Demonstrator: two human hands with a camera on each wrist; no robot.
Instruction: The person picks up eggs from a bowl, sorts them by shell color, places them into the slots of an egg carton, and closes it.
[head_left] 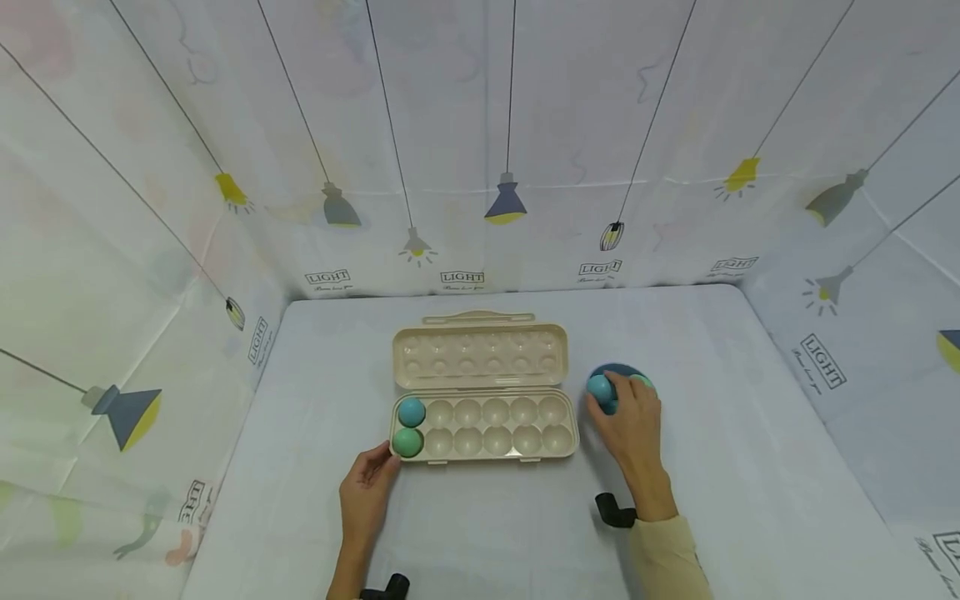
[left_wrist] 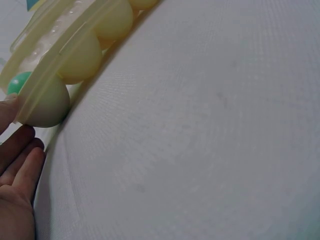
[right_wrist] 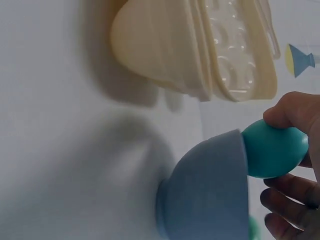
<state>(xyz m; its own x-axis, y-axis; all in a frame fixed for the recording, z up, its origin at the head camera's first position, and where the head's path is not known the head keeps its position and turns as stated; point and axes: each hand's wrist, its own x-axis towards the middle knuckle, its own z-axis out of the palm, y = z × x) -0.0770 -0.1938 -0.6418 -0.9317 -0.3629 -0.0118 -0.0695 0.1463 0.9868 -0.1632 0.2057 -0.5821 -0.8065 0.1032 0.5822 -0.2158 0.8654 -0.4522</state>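
Note:
My left hand (head_left: 365,496) pinches the near left corner of a cream egg carton (head_left: 480,392), thumb at the rim and fingers below it in the left wrist view. The carton lies with its lid raised back. Its leftmost column holds a blue toy egg (head_left: 411,412) behind a green toy egg (head_left: 407,442); the other cups are bare. My right hand (head_left: 636,421) pinches another blue toy egg (right_wrist: 275,150) between thumb and fingers, at the rim of a blue bowl (right_wrist: 210,187). Inside the bowl a green egg (head_left: 642,380) shows partly, the rest hidden by the hand.
A white cloth covers the table (head_left: 315,358). The bowl stands to the right of the carton with a gap between them. Printed curtains (head_left: 465,125) hang behind the table and at both sides. Each wrist wears a black camera mount (head_left: 615,510).

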